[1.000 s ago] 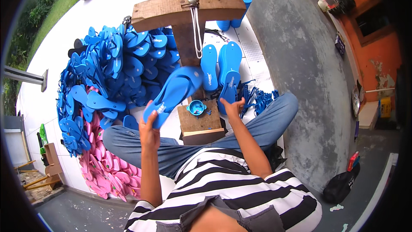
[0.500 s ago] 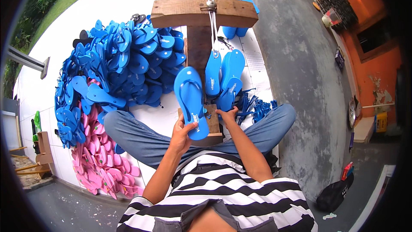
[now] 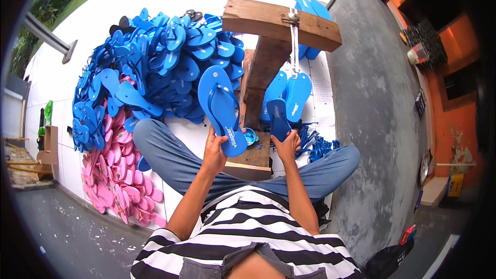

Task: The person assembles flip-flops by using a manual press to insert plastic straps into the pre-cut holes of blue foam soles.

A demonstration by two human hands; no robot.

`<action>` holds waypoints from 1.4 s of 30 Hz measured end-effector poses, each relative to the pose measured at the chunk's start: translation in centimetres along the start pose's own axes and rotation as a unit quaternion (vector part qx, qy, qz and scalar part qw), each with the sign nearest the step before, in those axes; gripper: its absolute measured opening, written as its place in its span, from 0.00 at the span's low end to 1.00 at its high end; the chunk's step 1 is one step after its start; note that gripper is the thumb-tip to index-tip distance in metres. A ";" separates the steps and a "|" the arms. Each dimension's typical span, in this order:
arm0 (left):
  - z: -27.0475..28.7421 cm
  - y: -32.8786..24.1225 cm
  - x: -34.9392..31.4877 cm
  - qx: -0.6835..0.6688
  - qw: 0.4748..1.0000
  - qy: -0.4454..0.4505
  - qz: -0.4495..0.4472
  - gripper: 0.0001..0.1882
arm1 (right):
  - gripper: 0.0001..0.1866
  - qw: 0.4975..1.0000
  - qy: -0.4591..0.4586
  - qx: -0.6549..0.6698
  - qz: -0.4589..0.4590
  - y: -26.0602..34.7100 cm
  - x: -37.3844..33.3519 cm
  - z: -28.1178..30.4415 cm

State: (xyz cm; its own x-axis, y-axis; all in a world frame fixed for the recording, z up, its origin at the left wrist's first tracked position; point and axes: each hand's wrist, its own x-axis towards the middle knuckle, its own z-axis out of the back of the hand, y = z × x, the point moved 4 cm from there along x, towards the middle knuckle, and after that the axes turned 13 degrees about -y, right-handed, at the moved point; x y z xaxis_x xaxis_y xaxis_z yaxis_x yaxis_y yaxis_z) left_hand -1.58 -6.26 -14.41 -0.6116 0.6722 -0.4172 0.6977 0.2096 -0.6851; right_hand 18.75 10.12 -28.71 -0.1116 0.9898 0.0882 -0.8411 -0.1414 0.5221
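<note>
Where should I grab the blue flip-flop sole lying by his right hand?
Probably the near, narrow end of the blue sole, coming from the person's side. It points toward the right hand, while its far end lies against other soles and the wooden post.

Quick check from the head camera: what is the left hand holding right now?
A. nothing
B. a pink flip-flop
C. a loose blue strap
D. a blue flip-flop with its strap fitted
D: the left hand grips the heel end of a blue rubber flip-flop whose strap is in place, while the right hand holds a smaller blue flip-flop sole over the wooden block.
</note>
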 end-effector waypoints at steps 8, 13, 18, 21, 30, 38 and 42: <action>1.9 -0.6 1.3 0.012 0.999 -0.032 -0.028 0.27 | 0.42 0.941 0.023 0.324 0.089 7.9 -1.9 10.4; 1.1 -0.4 1.5 0.099 0.993 -0.013 -0.068 0.29 | 0.47 0.942 0.074 0.227 0.237 14.0 -4.4 14.3; 1.1 -0.7 0.7 0.162 0.984 0.068 -0.001 0.35 | 0.50 0.936 0.109 0.217 0.256 15.0 -3.6 14.7; 1.9 -1.3 0.7 0.206 0.973 0.103 -0.003 0.38 | 0.50 0.921 0.163 0.291 0.203 15.0 -3.0 14.6; 3.1 -1.7 -1.4 0.249 0.954 0.154 0.066 0.40 | 0.48 0.914 0.195 0.325 0.147 15.0 -2.8 12.3; 4.2 2.1 -2.5 0.087 0.995 -0.002 0.051 0.36 | 0.33 0.715 0.295 0.630 -0.064 15.1 -4.5 9.6; 3.7 2.5 -2.2 0.134 0.990 0.013 0.048 0.34 | 0.21 0.870 0.160 0.463 -0.057 13.6 -7.1 8.8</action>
State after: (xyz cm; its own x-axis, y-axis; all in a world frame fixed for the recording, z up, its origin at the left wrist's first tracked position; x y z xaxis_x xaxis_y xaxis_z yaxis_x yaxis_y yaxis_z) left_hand 0.13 -9.82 -17.44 -0.5359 0.6980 -0.4750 0.6260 -0.0491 -0.7783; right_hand 12.78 1.04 -14.82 -0.3227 0.9307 -0.1722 -0.0867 0.1521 0.9846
